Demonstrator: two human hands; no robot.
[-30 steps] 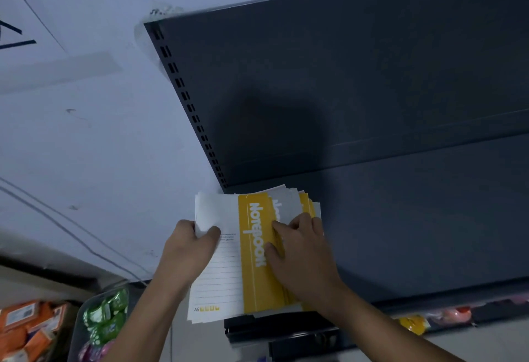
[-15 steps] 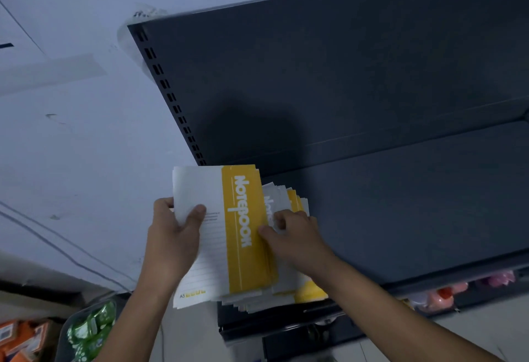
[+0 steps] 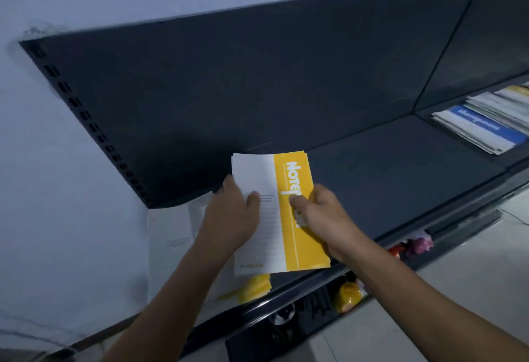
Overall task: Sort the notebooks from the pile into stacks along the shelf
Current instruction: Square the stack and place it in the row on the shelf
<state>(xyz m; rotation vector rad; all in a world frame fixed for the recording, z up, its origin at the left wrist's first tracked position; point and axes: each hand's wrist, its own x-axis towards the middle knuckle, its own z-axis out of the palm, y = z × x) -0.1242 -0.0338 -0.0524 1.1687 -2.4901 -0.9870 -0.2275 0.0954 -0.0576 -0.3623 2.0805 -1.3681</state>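
Two hands share one yellow-and-white notebook (image 3: 303,250): my left hand (image 3: 229,218) grips its white side, thumb across the cover, and my right hand (image 3: 323,212) pinches the yellow band, thumb on the printed title. It sits over the dark shelf (image 3: 400,178) near the left end. At eight o'clock, partly under my left wrist, lies the pile (image 3: 169,235) of pale notebooks. Far off at two o'clock sits a stack (image 3: 481,129) with a blue-banded cover on top.

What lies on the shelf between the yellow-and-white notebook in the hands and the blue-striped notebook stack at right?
Nothing: only bare dark grey metal shelf shows there, in the head view.
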